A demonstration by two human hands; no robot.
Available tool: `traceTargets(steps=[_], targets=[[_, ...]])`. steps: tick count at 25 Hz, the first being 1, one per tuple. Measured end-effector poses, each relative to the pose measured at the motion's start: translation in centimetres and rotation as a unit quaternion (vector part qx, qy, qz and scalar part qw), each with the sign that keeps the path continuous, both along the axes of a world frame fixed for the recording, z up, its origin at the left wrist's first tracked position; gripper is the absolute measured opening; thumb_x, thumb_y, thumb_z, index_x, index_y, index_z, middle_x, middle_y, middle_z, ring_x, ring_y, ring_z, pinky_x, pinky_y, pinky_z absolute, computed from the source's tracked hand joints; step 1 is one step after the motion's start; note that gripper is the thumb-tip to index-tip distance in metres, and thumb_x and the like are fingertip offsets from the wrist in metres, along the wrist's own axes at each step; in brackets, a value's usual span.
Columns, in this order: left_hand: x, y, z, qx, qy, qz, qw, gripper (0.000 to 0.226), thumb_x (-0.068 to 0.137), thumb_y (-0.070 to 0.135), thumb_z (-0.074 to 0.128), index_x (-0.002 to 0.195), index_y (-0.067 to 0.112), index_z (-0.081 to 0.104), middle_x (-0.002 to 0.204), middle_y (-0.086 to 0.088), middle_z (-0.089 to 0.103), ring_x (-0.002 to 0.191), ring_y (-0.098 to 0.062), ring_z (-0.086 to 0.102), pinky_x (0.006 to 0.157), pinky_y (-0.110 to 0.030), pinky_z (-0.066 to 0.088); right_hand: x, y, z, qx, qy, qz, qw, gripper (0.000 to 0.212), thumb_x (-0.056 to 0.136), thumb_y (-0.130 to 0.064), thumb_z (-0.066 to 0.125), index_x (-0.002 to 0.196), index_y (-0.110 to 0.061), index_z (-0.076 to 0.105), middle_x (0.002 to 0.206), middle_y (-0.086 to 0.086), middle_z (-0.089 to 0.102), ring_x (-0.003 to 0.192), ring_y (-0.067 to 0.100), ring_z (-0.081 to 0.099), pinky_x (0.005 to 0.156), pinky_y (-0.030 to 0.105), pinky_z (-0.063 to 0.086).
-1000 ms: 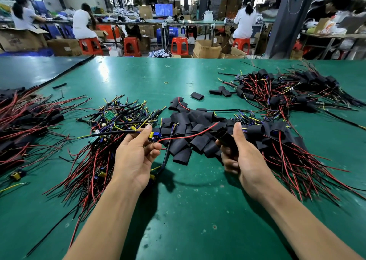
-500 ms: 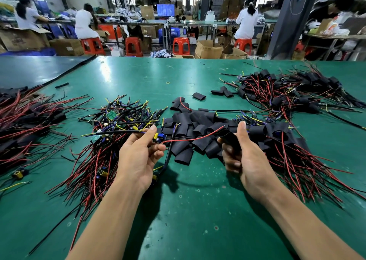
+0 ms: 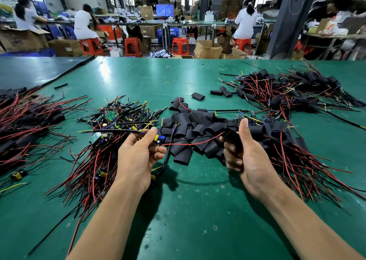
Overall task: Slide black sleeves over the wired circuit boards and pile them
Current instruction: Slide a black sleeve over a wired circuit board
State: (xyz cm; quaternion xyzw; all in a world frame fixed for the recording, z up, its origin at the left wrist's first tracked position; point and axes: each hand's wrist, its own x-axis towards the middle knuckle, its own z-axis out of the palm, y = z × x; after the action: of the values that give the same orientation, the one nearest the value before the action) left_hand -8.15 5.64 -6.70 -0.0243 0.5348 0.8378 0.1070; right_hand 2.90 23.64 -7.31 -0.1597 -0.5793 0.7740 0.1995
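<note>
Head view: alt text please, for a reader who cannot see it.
Over a green table, the left hand holds a wired circuit board whose red wire runs into a black sleeve gripped by the right hand. Loose sleeves lie piled behind.

A small blue circuit board with yellow parts point(image 3: 159, 139) was held just above the green counter point(image 3: 198, 210), its thin red wire point(image 3: 190, 143) and a black one running rightward into a flat black tubular sleeve point(image 3: 231, 136). Loose black sleeves point(image 3: 190, 129) lay heaped just behind. Bare wired boards point(image 3: 107, 133) sprawled at left; sleeved ones point(image 3: 281, 93) were piled at far right.
</note>
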Motion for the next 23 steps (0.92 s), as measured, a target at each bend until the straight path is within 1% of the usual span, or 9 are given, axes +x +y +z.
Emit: traceTargets(steps=[2, 5, 7, 8, 10, 12, 15, 19, 23], targets=[[0.0, 0.0, 0.0, 0.0, 0.002, 0.0, 1.0, 0.014, 0.089, 0.012, 0.07, 0.083, 0.013, 0.058, 0.059, 0.002, 0.059, 0.039, -0.011, 0.054, 0.036, -0.018, 0.041, 0.0, 0.0, 0.0, 0.017, -0.005, 0.0, 1.0, 0.063, 0.071, -0.082, 0.053, 0.054, -0.023, 0.061, 0.058, -0.003, 0.026, 0.042, 0.009, 0.018, 0.042, 0.025, 0.013], [0.0, 0.1, 0.0, -0.002, 0.002, 0.008, 1.0, 0.015, 0.09, 0.011, 0.07, 0.083, 0.013, 0.057, 0.061, 0.0, 0.058, 0.038, -0.012, 0.054, 0.036, -0.018, 0.041, 0.1, 0.2, -0.4, 0.082, -0.02, -0.006, 0.996, 0.059, 0.07, -0.082, 0.062, 0.058, -0.026, 0.051, 0.054, -0.007, 0.029, 0.046, 0.011, 0.019, 0.045, 0.027, 0.014], [0.2, 0.4, -0.1, -0.005, 0.003, 0.015, 1.0, 0.015, 0.09, 0.011, 0.07, 0.083, 0.011, 0.057, 0.058, 0.001, 0.058, 0.038, -0.012, 0.056, 0.036, -0.017, 0.043, 0.2, 0.1, -0.7, 0.115, -0.016, -0.008, 0.993, 0.047, 0.07, -0.073, 0.069, 0.062, -0.027, 0.061, 0.05, -0.011, 0.036, 0.046, 0.01, 0.023, 0.046, 0.026, 0.016], [0.4, 0.6, -0.1, -0.005, 0.002, 0.014, 1.0, 0.016, 0.09, 0.011, 0.07, 0.083, 0.011, 0.056, 0.055, 0.002, 0.058, 0.038, -0.013, 0.057, 0.037, -0.017, 0.044, 0.2, 0.0, -0.8, 0.118, -0.007, -0.008, 0.993, 0.041, 0.068, -0.068, 0.073, 0.069, -0.028, 0.066, 0.049, -0.012, 0.041, 0.045, 0.008, 0.025, 0.044, 0.022, 0.018], [1.0, 1.2, -0.2, 0.002, -0.006, -0.004, 1.0, 0.016, 0.091, 0.013, 0.069, 0.085, 0.009, 0.055, 0.051, 0.003, 0.059, 0.042, -0.015, 0.062, 0.039, -0.018, 0.047, 0.3, -0.2, -0.9, 0.108, 0.008, -0.008, 0.994, 0.044, 0.063, -0.058, 0.081, 0.087, -0.022, 0.07, 0.05, -0.012, 0.051, 0.041, 0.005, 0.032, 0.041, 0.015, 0.026], [1.5, 1.6, -0.2, 0.017, -0.023, -0.031, 0.999, 0.015, 0.093, 0.013, 0.067, 0.086, 0.007, 0.054, 0.053, 0.001, 0.062, 0.049, -0.019, 0.067, 0.043, -0.021, 0.052, 0.2, -0.6, -0.9, 0.083, 0.009, -0.01, 0.996, 0.053, 0.059, -0.048, 0.085, 0.097, -0.015, 0.068, 0.051, -0.011, 0.056, 0.039, 0.003, 0.037, 0.04, 0.013, 0.03], [1.8, 1.7, 0.1, 0.038, -0.049, -0.081, 0.995, 0.009, 0.093, 0.005, 0.064, 0.087, 0.005, 0.057, 0.062, -0.009, 0.067, 0.06, -0.026, 0.072, 0.049, -0.024, 0.056, -0.1, -0.7, -0.9, -0.007, 0.018, -0.011, 1.0, 0.054, 0.057, -0.034, 0.087, 0.101, -0.013, 0.063, 0.049, -0.008, 0.053, 0.036, 0.004, 0.033, 0.036, 0.016, 0.028], [2.2, 1.6, 0.4, 0.057, -0.062, -0.133, 0.988, 0.007, 0.088, -0.002, 0.065, 0.092, 0.002, 0.06, 0.075, -0.016, 0.071, 0.069, -0.029, 0.074, 0.058, -0.025, 0.06, -0.3, -0.2, -0.6, -0.11, 0.049, -0.018, 0.993, 0.043, 0.066, -0.016, 0.078, 0.104, -0.015, 0.057, 0.055, -0.01, 0.048, 0.038, 0.003, 0.03, 0.035, 0.016, 0.026], [3.2, 2.3, 0.4, 0.085, -0.072, -0.166, 0.98, 0.016, 0.081, 0.005, 0.07, 0.094, 0.005, 0.062, 0.074, -0.015, 0.072, 0.067, -0.024, 0.074, 0.055, -0.021, 0.058, -0.3, -0.5, -0.6, -0.161, 0.061, 0.024, 0.985, 0.027, 0.073, -0.013, 0.073, 0.097, -0.017, 0.062, 0.055, -0.009, 0.042, 0.037, 0.003, 0.029, 0.035, 0.016, 0.027]])
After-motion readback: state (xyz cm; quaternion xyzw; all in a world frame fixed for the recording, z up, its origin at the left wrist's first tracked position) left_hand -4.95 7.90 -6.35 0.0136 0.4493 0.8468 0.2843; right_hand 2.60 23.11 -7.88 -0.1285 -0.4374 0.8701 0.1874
